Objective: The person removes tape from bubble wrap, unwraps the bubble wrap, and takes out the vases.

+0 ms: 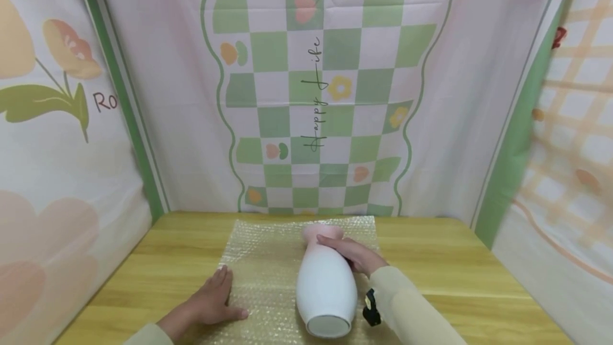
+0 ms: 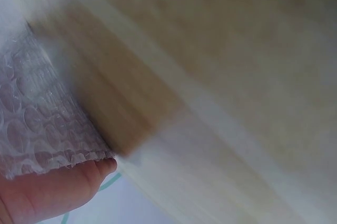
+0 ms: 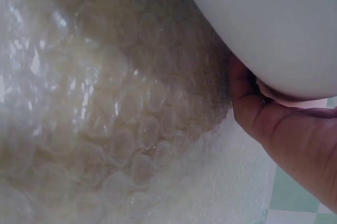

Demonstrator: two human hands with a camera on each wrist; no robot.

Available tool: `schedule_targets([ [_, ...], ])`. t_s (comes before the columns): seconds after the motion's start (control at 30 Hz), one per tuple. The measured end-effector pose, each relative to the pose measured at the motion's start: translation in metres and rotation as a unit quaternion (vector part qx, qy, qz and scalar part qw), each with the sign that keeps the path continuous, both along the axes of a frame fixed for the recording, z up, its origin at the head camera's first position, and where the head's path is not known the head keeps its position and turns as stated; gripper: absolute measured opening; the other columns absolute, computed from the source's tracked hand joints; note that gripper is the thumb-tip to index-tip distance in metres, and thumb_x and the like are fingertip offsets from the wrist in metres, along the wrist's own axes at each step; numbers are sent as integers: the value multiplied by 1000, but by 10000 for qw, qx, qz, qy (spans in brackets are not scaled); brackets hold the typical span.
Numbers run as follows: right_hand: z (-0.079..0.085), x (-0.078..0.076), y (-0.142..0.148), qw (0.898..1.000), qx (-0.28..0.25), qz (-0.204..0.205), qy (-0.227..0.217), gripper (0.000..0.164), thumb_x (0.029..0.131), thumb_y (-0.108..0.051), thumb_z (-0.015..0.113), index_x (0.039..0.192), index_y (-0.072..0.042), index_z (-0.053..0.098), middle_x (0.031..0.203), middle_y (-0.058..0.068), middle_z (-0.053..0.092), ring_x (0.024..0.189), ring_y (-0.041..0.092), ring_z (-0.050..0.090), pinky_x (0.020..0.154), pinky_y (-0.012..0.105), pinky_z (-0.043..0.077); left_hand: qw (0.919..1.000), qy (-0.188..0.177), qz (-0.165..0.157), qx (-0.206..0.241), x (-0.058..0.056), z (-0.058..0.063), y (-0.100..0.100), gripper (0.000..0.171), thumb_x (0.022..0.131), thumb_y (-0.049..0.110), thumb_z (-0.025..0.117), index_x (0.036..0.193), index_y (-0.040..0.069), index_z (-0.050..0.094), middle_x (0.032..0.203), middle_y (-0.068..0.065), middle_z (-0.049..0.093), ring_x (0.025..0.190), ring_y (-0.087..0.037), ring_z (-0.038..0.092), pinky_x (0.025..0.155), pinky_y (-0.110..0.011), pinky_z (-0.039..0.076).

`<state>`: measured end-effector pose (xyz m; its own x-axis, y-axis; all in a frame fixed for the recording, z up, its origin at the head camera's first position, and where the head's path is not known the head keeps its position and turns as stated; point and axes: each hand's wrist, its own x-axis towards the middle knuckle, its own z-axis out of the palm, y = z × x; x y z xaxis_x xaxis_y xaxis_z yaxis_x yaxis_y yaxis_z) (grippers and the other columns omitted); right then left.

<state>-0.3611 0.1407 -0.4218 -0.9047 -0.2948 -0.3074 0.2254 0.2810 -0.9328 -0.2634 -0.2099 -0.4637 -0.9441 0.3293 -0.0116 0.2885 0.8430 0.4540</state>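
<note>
A white vase [image 1: 327, 286] with a pinkish neck and flared mouth lies on its side on a sheet of bubble wrap [image 1: 268, 276], its base toward me. My right hand [image 1: 356, 254] grips the vase around the neck from the right, thumb on top. In the right wrist view, curled fingers [image 3: 246, 90] reach under the vase's narrow end, next to the wrap. The left hand [image 1: 213, 300] rests at the wrap's left edge, fingers extended and thumb spread over the sheet. A finger [image 2: 58, 190] shows beside the wrap's edge [image 2: 42, 113] in the left wrist view.
The wrap is spread over a wooden table [image 1: 431, 265], with bare wood on both sides. A green-and-white checked curtain [image 1: 306, 89] hangs behind the table's far edge, and printed cloths stand at left and right. A small black device [image 1: 371, 307] sits at the right wrist.
</note>
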Motion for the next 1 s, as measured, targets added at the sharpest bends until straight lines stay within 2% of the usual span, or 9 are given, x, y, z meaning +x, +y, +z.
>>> schedule_targets([
  [0.17,-1,0,-3,10000,-28,-20,-11,79,86,-53,66,130,8,45,103,16,64,90,29,64,77,44,54,10000,27,-22,11,0,-2,0,111,78,56,72,140,-22,25,147,-43,14,137,-54,14,111,-61,15],
  [0.5,-1,-1,-6,9998,147,-164,21,78,86,-51,66,131,8,43,104,16,63,91,29,63,77,43,52,10000,32,-41,42,-1,-2,0,110,78,56,72,140,-22,25,147,-43,13,138,-54,14,111,-61,15],
  [1.0,1,1,-8,9999,-82,-85,25,67,86,-48,66,123,5,50,103,15,64,88,28,64,75,42,54,10000,41,-73,1,-3,-3,-1,110,79,55,72,140,-23,25,146,-44,14,137,-54,14,111,-61,16],
])
